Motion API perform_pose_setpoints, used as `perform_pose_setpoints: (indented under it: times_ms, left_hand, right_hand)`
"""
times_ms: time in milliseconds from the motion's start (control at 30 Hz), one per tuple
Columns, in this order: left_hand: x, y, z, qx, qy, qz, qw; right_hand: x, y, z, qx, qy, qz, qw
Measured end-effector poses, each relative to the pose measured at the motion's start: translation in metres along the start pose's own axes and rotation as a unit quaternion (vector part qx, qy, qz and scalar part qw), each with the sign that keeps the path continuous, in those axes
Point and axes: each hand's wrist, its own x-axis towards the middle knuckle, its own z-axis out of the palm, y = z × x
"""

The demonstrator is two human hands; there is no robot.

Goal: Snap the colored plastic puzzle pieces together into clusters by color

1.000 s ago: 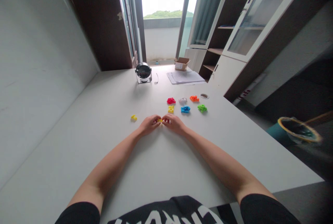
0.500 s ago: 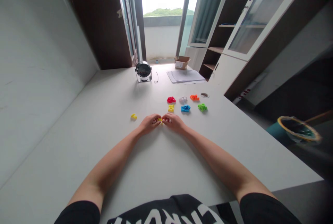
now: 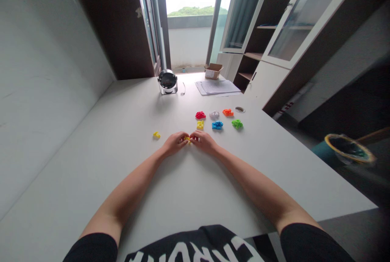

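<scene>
My left hand [image 3: 176, 143] and my right hand [image 3: 203, 140] meet above the middle of the white table [image 3: 195, 189]. Between their fingertips is a small yellow plastic piece [image 3: 188, 139], mostly hidden by the fingers. Both hands are closed in a pinch on it. Another yellow piece [image 3: 156, 135] lies by itself to the left of my left hand. Just beyond my right hand sits a yellow block piece [image 3: 200, 125]. Past it are small clusters of plastic pieces: red [image 3: 200, 115], white [image 3: 214, 114], orange [image 3: 228, 112], blue [image 3: 217, 125] and green [image 3: 237, 124].
A round black device on a metal stand [image 3: 167, 81] is at the far side of the table. Sheets of paper [image 3: 217, 87] and an open cardboard box [image 3: 213, 71] are near the window. A cable hole [image 3: 239, 109] is at the right; a bin [image 3: 350, 149] stands beyond the edge.
Both hands stay together around the yellow piece, with barely any finger movement. The whole view has shifted very slightly; the other pieces lie where they were.
</scene>
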Motion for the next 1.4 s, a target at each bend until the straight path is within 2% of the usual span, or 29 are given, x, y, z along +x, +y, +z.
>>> perform_pose_setpoints:
  times_ms: [600, 1400]
  left_hand:
    - [0.0003, -0.0039, 0.0014, 0.008, 0.007, 0.011, 1.0]
    - [-0.0008, 0.0023, -0.0032, 0.009, -0.009, -0.009, 1.0]
  right_hand:
    - [0.0005, -0.0023, -0.0002, 0.01, 0.006, -0.005, 1.0]
    - [-0.0002, 0.002, 0.002, 0.009, 0.014, -0.014, 1.0]
